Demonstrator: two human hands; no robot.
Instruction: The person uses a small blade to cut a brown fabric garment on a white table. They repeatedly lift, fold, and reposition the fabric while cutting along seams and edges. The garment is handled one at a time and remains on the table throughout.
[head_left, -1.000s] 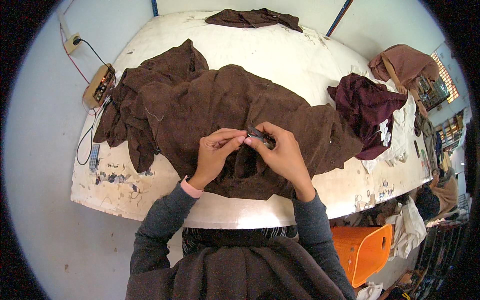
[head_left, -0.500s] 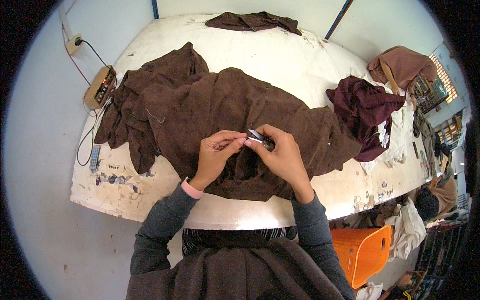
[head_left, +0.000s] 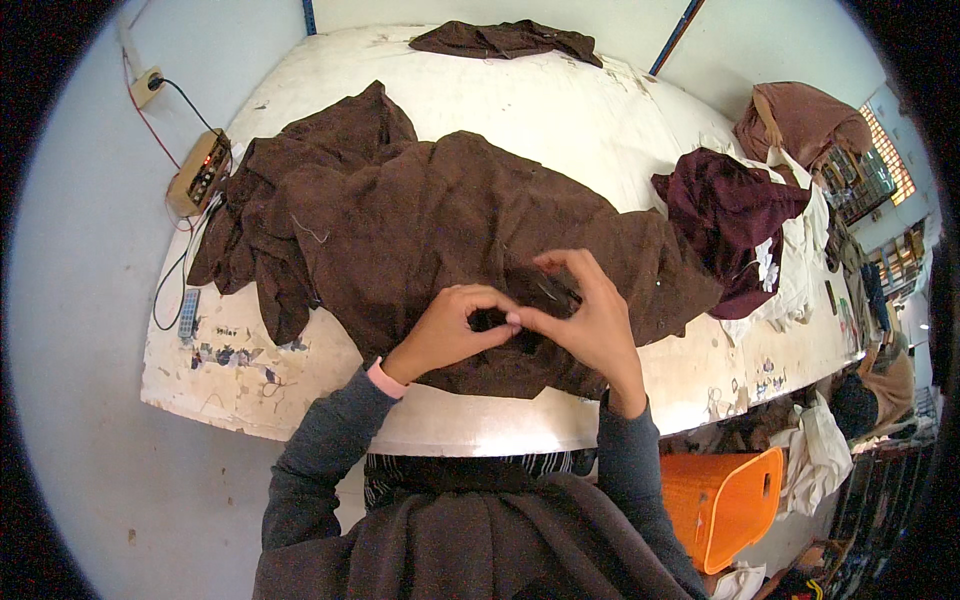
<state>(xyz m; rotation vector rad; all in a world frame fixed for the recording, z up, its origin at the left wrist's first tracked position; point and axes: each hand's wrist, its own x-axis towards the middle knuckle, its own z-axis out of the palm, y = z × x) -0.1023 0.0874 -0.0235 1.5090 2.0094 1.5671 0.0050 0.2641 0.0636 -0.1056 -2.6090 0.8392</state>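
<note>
While left bare hand (head_left: 450,328) nearly closes thumb and forefinger, any hold unclear, half-curled right bare hand (head_left: 595,325) loosely holds dark metal snips (head_left: 556,292) over rumpled dark-brown cloth (head_left: 430,225).

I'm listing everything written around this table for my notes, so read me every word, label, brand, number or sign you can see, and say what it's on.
No text is clear enough to quote.
White table: dark marks near its left front edge, perhaps lettering, too blurred to read.
Remote control: any button markings are too small.
Box with red lights: any labels are too small.
Brown cloth: no lettering visible.
</note>
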